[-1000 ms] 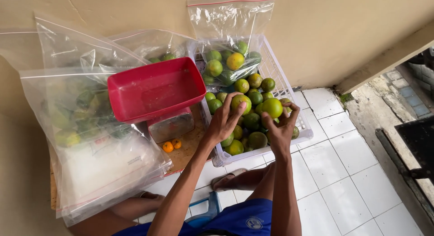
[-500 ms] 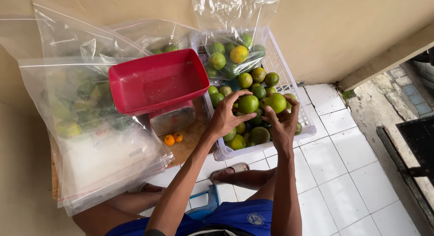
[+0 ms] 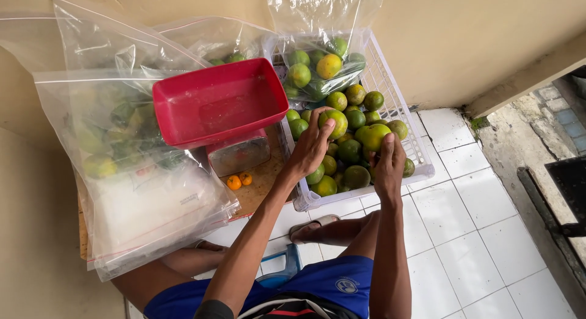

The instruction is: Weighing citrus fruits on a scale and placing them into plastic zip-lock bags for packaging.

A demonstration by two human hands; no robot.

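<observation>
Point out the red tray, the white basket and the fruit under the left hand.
red tray (image 3: 210, 105), head view, bare inner floor.
white basket (image 3: 390, 90), head view, right wall.
fruit (image 3: 337, 122), head view, its uncovered top.

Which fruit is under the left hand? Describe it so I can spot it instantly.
Find the white slatted crate against the wall, heaped with green citrus. The left hand rests on one fruit atop the pile. Unlike its darker green neighbours, it is yellow-green.

Single view from the camera on my head, facing steeply down over my forearms at close range; the white slatted plastic crate (image 3: 421, 163) lies just above frame centre.
</observation>
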